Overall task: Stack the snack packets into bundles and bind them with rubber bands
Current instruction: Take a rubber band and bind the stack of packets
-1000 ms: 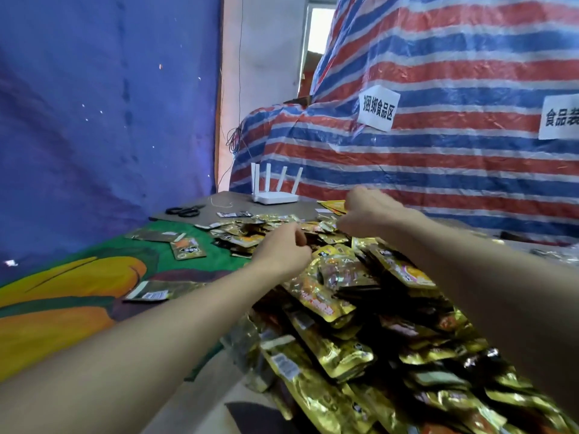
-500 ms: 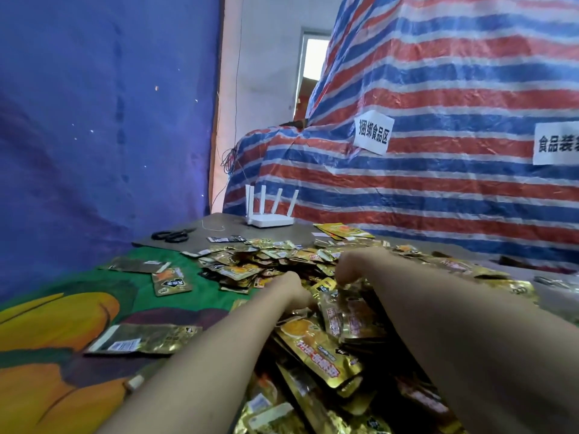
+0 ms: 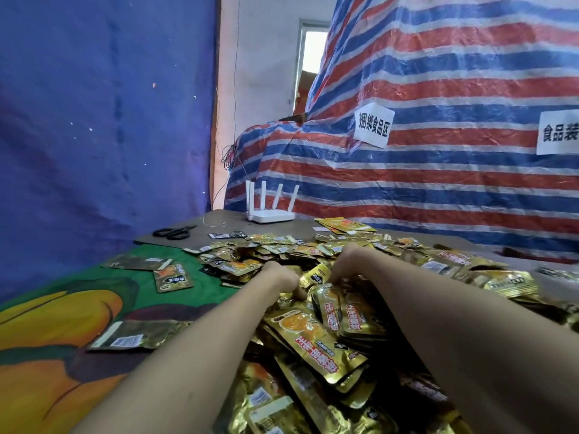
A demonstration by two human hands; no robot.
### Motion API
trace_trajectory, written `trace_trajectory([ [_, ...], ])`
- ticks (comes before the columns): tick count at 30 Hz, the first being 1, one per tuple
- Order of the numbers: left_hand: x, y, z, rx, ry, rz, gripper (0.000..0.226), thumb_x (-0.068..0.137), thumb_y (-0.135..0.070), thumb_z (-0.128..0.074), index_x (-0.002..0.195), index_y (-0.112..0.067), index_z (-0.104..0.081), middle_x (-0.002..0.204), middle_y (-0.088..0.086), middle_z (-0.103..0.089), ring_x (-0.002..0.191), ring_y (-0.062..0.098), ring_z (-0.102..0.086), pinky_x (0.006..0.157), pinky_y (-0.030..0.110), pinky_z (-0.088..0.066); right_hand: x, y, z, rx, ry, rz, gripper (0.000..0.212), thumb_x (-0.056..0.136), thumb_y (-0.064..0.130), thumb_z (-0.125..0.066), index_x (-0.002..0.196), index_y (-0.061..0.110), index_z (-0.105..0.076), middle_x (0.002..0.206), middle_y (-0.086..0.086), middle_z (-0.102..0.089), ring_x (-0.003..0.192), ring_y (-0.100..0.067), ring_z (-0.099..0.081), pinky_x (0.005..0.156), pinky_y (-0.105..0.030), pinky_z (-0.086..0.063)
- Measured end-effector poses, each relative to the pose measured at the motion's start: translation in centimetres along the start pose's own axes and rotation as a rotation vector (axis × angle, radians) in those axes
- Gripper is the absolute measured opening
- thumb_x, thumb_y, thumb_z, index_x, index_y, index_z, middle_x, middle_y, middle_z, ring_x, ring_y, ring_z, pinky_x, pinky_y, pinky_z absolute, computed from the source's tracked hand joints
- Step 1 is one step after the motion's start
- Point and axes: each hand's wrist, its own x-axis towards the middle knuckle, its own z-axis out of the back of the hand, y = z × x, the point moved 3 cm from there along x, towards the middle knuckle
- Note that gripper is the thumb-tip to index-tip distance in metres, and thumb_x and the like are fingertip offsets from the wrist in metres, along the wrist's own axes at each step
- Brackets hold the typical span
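We are working in the snack packets (image 3: 316, 336) heaped on the bench (image 3: 225, 220); left hand (image 3: 279, 278) and right hand (image 3: 349, 261) are curling fingers into them, though we cannot tell whether they are gripping. Judging them light, slick and floppy, we are favouring pinching the flat edges

Fairly bright, even daylight; strongest from opening (image 3: 314, 48) at back, blown out white. Shadows soft, dark only between pkts (image 3: 310, 336). Gold foil gives glare spots. Wide-angle bend at edges, tarp (image 3: 438, 170) stripes curve. Bottom foreground soft, pkts there smeared.
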Motion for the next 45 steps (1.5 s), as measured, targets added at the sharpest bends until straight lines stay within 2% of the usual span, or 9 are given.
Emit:
trace_trajectory([
  [4,-0.1,0.2,1.6,-0.122,-0.066,-0.069,0.076,0.086,-0.001,-0.076,0.15,-0.002,-0.035,0.139,0.017,-0.056,0.135,0.037,-0.046,0.103,0.043,-0.042,-0.6,1.0,0.5,0.253,-0.053,0.112,0.052,0.08,0.027,-0.085,0.121,0.007,-0.06,0.098,-0.004,-0.063,0.079,-0.016,-0.06,0.06,-0.025,-0.05],
  [10,-1.9,-1.8,6.0,-0.259,-0.273,-0.298,0.038,0.089,-0.005,-0.072,0.122,-0.012,-0.054,0.118,0.012,-0.065,0.11,0.032,-0.063,0.099,0.047,-0.051,-4.5,3.9,4.3,0.638,-0.245,0.435,0.024,0.09,0.011,-0.074,0.112,0.018,-0.067,0.099,0.0,-0.066,0.082,-0.01,-0.065,0.054,-0.018,-0.052],
  [14,-4.6,-2.8,8.7,-0.342,-0.303,-0.393,0.024,0.088,-0.008,-0.075,0.101,-0.016,-0.057,0.102,0.008,-0.068,0.101,0.031,-0.067,0.094,0.051,-0.055,-8.3,4.7,6.8,0.763,-0.362,0.549,0.015,0.088,0.015,-0.077,0.1,0.019,-0.07,0.103,-0.006,-0.071,0.089,-0.022,-0.071,0.075,-0.04,-0.063],
  [21,-10.8,-1.0,8.3,-0.717,-0.115,-0.286,0.022,0.087,-0.001,-0.072,0.104,-0.007,-0.06,0.095,0.016,-0.076,0.084,0.033,-0.074,0.069,0.055,-0.062,-14.2,4.3,6.6,1.008,-0.317,0.561,0.013,0.086,0.026,-0.079,0.092,0.019,-0.07,0.088,-0.001,-0.074,0.065,-0.009,-0.073,0.048,-0.021,-0.052],
  [26,-15.1,0.9,6.4,-0.797,0.143,-0.257,0.041,0.06,-0.003,-0.078,0.1,0.001,-0.07,0.075,0.014,-0.074,0.06,0.021,-0.07,0.054,0.031,-0.058,-18.9,3.2,4.4,1.154,-0.312,0.593,0.018,0.088,0.019,-0.078,0.105,0.013,-0.073,0.093,-0.004,-0.076,0.074,-0.01,-0.074,0.055,-0.02,-0.055],
  [31,-17.1,3.1,5.4,-0.75,0.133,-0.326,0.089,0.04,-0.014,-0.096,0.119,0.001,-0.059,0.099,0.02,-0.076,0.088,0.035,-0.074,0.074,0.047,-0.061,-24.1,1.8,1.6,1.248,-0.424,0.625,0.003,0.096,0.022,-0.068,0.097,0.02,-0.07,0.097,-0.005,-0.076,0.092,-0.021,-0.073,0.079,-0.034,-0.061],
  [34,-18.3,3.9,4.2,-0.677,0.133,-0.393,0.101,0.027,-0.026,-0.1,0.116,0.002,-0.061,0.096,0.019,-0.077,0.086,0.038,-0.075,0.073,0.046,-0.062,-26.1,0.3,-0.6,1.314,-0.459,0.559,0.012,0.1,0.025,-0.062,0.101,0.013,-0.065,0.097,-0.004,-0.072,0.091,-0.017,-0.07,0.078,-0.031,-0.059],
  [41,-19.6,6.6,0.7,-0.716,0.276,-0.371,0.073,0.058,-0.051,-0.093,0.113,-0.007,-0.073,0.109,0.02,-0.075,0.099,0.035,-0.073,0.084,0.047,-0.059,-27.1,-3.5,-5.2,1.333,-0.426,0.555,0.037,0.08,0.004,-0.082,0.11,0.013,-0.064,0.1,-0.005,-0.075,0.092,-0.019,-0.074,0.081,-0.035,-0.06],
  [45,-20.2,6.4,0.6,-0.739,0.355,-0.393,0.044,0.081,-0.033,-0.077,0.111,-0.001,-0.072,0.11,0.022,-0.074,0.095,0.032,-0.074,0.073,0.04,-0.062,-26.7,-4.6,-5.2,1.398,-0.429,0.529,0.034,0.08,0.002,-0.081,0.108,0.014,-0.066,0.1,-0.005,-0.077,0.095,-0.023,-0.074,0.082,-0.04,-0.061],
])
